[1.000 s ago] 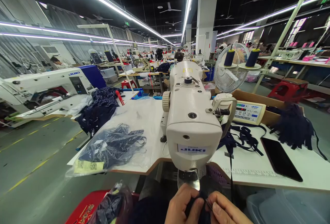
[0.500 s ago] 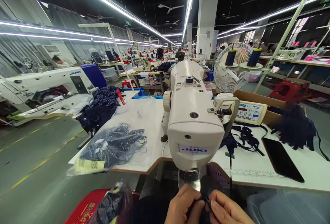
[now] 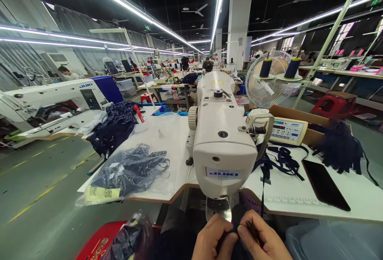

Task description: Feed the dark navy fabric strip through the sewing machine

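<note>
A white sewing machine point(image 3: 226, 144) stands in the middle of the head view, its needle area low at the front. Just below that area my left hand point(image 3: 214, 236) pinches dark fabric point(image 3: 236, 248) between thumb and fingers. Close on its right, my right hand point(image 3: 260, 236) is closed, with thumb and forefinger together at the fabric's edge. A thin dark item, too small to make out, shows in its curled fingers. Most of the fabric is hidden behind both hands or lost against the dark background.
Left on the table point(image 3: 179, 172) lies a clear bag point(image 3: 128, 172) of navy pieces. To the right are navy straps point(image 3: 284, 158), a phone point(image 3: 326, 184), a control panel point(image 3: 287, 130) and a navy bundle point(image 3: 339, 148). A red stool point(image 3: 103, 240) stands low at the left.
My right hand has turned and its fingers have curled inward, its thumb closer to my left hand. My left hand keeps its pinch almost in place. The view has shifted slightly.
</note>
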`<state>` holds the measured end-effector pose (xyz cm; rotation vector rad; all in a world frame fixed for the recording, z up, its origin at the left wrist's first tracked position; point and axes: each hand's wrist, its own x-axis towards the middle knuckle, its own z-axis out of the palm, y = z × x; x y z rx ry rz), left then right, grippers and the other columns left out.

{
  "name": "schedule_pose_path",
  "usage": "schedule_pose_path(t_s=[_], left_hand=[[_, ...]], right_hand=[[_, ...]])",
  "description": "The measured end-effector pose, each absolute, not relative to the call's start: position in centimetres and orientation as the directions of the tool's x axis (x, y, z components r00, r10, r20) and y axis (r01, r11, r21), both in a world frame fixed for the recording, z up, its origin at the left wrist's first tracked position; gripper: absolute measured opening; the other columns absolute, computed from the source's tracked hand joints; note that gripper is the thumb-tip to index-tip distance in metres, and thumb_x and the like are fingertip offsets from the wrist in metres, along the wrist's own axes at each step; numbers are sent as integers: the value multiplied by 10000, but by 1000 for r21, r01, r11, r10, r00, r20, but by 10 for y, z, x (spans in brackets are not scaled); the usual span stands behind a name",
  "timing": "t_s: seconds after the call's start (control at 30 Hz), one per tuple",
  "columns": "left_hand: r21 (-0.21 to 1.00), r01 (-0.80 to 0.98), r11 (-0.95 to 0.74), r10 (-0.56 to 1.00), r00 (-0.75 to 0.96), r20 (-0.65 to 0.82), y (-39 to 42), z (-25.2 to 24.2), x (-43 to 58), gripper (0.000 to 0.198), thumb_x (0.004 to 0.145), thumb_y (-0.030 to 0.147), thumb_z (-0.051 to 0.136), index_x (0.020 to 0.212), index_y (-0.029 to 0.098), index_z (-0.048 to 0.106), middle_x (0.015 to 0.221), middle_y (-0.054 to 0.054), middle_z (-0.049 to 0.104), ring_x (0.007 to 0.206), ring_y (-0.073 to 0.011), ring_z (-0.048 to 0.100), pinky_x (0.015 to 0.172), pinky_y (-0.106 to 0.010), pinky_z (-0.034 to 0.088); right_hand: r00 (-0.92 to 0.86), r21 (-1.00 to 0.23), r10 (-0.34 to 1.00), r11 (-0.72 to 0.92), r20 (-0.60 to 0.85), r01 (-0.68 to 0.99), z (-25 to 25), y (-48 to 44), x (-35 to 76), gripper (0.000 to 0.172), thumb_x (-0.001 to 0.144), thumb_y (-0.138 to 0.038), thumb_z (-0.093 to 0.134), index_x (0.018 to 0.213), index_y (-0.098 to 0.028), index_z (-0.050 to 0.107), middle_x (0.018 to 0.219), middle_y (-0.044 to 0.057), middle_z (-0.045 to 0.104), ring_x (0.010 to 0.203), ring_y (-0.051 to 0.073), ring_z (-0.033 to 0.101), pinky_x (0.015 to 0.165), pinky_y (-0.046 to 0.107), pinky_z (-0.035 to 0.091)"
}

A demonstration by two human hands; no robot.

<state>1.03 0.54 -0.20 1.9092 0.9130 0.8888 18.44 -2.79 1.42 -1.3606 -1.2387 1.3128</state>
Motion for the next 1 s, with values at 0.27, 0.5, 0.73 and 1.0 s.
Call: schedule_pose_path(t_s=[0.27, 0.5, 0.73, 1.0], left_hand=[[968, 107, -229, 846, 513, 143, 6, 6, 8, 405, 918, 586, 509, 806, 202, 569, 776, 7, 502, 736, -144, 478, 689, -235, 361], [979, 136, -149, 859, 509, 60, 4, 11, 12, 467, 901, 646, 487, 846, 189, 564, 807, -1, 487, 760, -151, 473, 715, -247, 353], [969, 208, -133, 834, 552, -4, 6, 22, 9, 541, 880, 712, 440, 835, 186, 561, 771, 4, 465, 725, -151, 434, 676, -256, 332], [959, 184, -217, 833, 547, 83, 7, 13, 7, 482, 913, 655, 441, 842, 193, 557, 791, 2, 501, 737, -147, 469, 685, -244, 360]], right_hand=[[-240, -857, 922, -375, -304, -353, 9, -24, 182, 535, 713, -710, 710, 827, -230, 502, 473, -160, 238, 380, 27, 109, 380, 183, 104], [-230, -852, 907, -412, -352, -322, 8, -26, 183, 498, 747, -686, 697, 875, -218, 583, 517, -126, 318, 407, 40, 216, 398, 168, 225], [-153, -952, 965, -240, -213, -188, 3, -23, 185, 525, 759, -715, 657, 817, -200, 567, 719, -64, 453, 630, 82, 412, 591, 180, 386], [-187, -931, 950, -290, -251, -222, 13, -22, 179, 555, 726, -734, 672, 781, -206, 511, 654, -100, 356, 520, 47, 273, 465, 162, 242]])
